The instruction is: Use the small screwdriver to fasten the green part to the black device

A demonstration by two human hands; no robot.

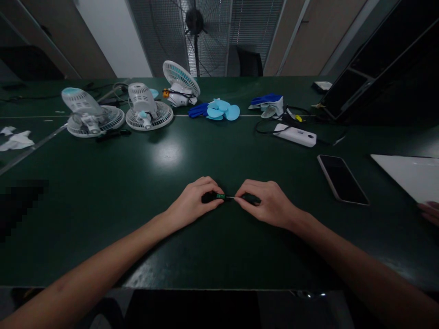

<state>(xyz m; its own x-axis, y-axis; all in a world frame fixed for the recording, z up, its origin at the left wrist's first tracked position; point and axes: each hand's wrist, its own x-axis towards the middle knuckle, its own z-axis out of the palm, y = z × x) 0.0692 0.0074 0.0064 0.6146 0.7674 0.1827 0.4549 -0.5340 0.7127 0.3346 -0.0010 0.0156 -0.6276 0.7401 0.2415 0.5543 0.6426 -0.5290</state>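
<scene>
My left hand (197, 196) is closed, thumb and fingers pinching a small green terminal connector (220, 196) with pale dots on top. A dark part shows behind the connector, inside the grip. Facing it, my right hand (265, 201) pinches a screwdriver (230, 197) by its thin metal shaft, the dark handle lying under the palm. The shaft points left and its tip is at or very close to the connector; whether they touch I cannot tell. Both hands rest low over the dark green table (206, 242).
Partly dismantled white fans (149, 109) stand at the back left, beside blue fan blades (222, 109) and blue-white gloves (269, 105). To the right lie a white power strip (295, 135) and a phone (343, 179). Another person's hand (430, 211) touches a white board (411, 173).
</scene>
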